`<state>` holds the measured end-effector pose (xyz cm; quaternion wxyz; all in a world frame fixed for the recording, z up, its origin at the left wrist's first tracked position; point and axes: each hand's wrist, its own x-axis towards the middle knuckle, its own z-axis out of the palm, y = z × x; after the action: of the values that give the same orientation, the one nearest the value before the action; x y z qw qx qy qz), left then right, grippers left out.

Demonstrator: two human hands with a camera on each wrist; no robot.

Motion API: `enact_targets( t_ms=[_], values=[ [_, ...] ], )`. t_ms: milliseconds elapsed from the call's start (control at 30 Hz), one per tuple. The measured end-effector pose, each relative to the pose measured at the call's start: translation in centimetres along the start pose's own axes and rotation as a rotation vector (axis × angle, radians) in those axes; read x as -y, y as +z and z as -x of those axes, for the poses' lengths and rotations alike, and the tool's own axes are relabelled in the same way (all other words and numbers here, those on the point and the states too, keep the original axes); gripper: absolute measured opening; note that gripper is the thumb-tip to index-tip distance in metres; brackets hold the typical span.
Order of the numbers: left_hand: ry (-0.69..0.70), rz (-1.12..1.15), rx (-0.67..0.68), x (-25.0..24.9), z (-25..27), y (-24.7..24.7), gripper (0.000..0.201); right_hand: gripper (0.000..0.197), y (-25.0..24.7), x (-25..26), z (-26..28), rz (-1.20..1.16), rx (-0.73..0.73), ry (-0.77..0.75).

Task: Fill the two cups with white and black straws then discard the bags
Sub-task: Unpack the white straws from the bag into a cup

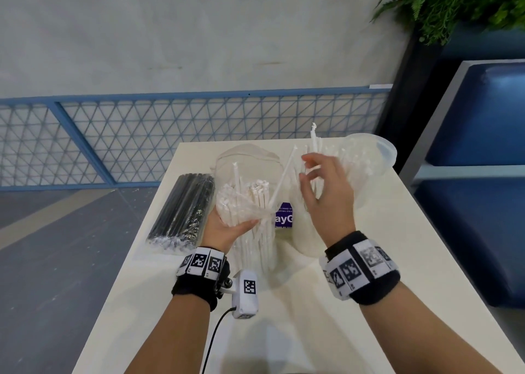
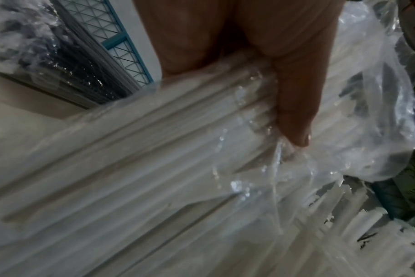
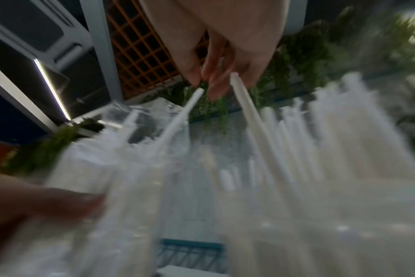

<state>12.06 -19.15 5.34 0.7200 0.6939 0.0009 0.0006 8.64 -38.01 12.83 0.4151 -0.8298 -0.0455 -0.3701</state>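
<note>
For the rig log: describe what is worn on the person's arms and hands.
Both forearms are bare, no sleeves or gloves. Each wrist carries a black band ringed with white squares bearing black fiducial markers. Under the left wrist sits a small white camera unit with one such marker, and a black cable trails from it.

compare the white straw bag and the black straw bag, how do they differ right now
The white straw bag is open at the top with straw ends sticking out; the black straw bag looks sealed. The white one is held up, gripped by the left hand; the black one lies flat on the table, untouched. One white straw leans out of its bag toward the right hand; the black straws stay bundled. Both bags are clear plastic.
</note>
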Motion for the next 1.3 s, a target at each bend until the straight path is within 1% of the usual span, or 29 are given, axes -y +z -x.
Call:
enact_targets(
  t_ms=[67,100,133,200,233,333,367,400,433,467,533,567,600,700,800,933,1000,1167,1233,1300],
  values=[
    [0.008,0.012,-0.002,0.0,0.1,-0.1,0.053,0.023,1.4,0.3,0.9,-0.085,0.205,0.126],
    [0.015,0.014,0.002,-0.1,0.2,-0.1,0.053,0.019,1.9,0.3,1.3,-0.080,0.251,0.149],
    [0.017,0.014,0.008,-0.1,0.3,-0.2,0.053,0.016,2.3,0.3,1.6,-0.063,0.264,0.141],
    [0.018,0.014,0.013,0.0,0.5,-0.4,0.053,0.018,2.5,0.5,1.8,0.014,0.244,0.082],
    [0.025,0.011,0.016,0.0,0.5,-0.6,0.053,0.022,2.6,0.5,1.8,0.091,0.234,0.032],
    [0.054,0.012,0.048,-0.3,0.8,-0.8,0.054,0.028,3.2,1.5,2.0,0.453,0.220,-0.189],
    [0.060,0.009,0.063,-0.4,0.8,-0.9,0.054,0.028,3.4,1.9,2.0,0.487,0.226,-0.238],
    [0.063,0.004,0.078,-0.6,0.9,-0.9,0.056,0.027,3.6,2.4,2.2,0.459,0.254,-0.258],
    [0.064,0.000,0.087,-0.6,0.9,-0.9,0.057,0.029,3.8,2.7,2.4,0.371,0.316,-0.235],
    [0.065,-0.010,0.096,-0.6,0.9,-0.9,0.058,0.033,4.0,3.0,2.5,0.251,0.398,-0.153],
    [0.061,-0.021,0.098,-0.6,0.8,-1.0,0.057,0.046,4.4,2.7,2.5,0.063,0.575,0.091],
    [0.050,-0.019,0.093,-0.6,0.8,-1.0,0.056,0.050,4.6,2.4,2.5,0.006,0.631,0.183],
    [0.043,-0.018,0.093,-0.5,0.9,-1.0,0.055,0.053,4.8,1.9,2.4,-0.041,0.658,0.241],
    [0.027,-0.020,0.096,-0.5,0.9,-0.9,0.055,0.052,5.1,1.2,2.0,-0.108,0.682,0.280],
    [-0.004,-0.052,0.138,-0.9,1.0,-0.9,0.059,0.062,5.5,1.1,2.0,-0.164,0.706,0.336],
    [-0.016,-0.080,0.149,-1.2,1.1,-0.7,0.061,0.063,6.0,0.6,2.4,-0.252,0.702,0.405],
    [-0.020,-0.096,0.135,-1.1,1.0,-0.7,0.061,0.057,6.1,0.4,2.7,-0.303,0.655,0.418],
    [-0.019,-0.078,0.112,-1.0,0.8,-0.3,0.051,0.028,6.0,0.9,3.3,-0.467,0.454,0.448],
    [-0.016,-0.081,0.097,-0.9,0.7,-0.2,0.049,0.022,5.7,1.2,2.7,-0.521,0.382,0.482],
    [-0.018,-0.095,0.082,-0.7,0.5,-0.1,0.048,0.020,5.2,1.7,1.9,-0.563,0.328,0.488]
  ],
)
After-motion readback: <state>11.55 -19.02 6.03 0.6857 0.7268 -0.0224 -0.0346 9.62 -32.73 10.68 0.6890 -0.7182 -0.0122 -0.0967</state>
